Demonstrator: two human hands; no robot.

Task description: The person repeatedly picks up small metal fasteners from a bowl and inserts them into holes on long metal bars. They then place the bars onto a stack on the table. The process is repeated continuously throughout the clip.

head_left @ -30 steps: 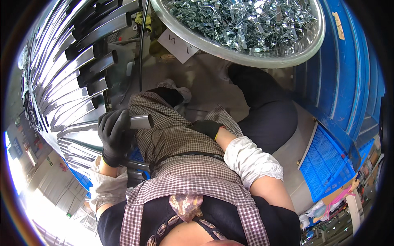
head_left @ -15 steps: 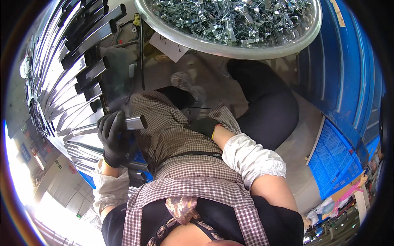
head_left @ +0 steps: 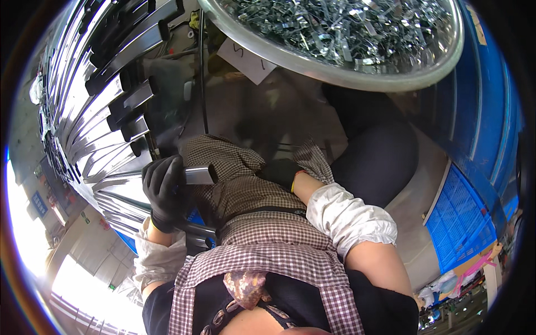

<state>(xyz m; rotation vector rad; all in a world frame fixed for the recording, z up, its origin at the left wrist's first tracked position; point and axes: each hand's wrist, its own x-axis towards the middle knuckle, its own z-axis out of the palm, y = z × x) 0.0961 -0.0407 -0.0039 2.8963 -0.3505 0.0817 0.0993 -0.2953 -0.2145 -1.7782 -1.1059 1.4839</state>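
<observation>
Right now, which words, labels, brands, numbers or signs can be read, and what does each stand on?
White paper beside the bowl: dark written marks, which I won't copy out.
Blue sign, far left: pale marks, too small to read.
Green sign, right of it: too small to read.
Nothing else legible.

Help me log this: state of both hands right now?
Left hand: closed around a metal tube.
Right hand: at the apron; open or closed, can't be told.

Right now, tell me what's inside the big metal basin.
The basin holds a jumbled heap of small shiny metal pieces. Its bottom, and whatever lies beneath the top layer, is covered by the heap; the far side is cut off by the picture's upper edge.
</observation>
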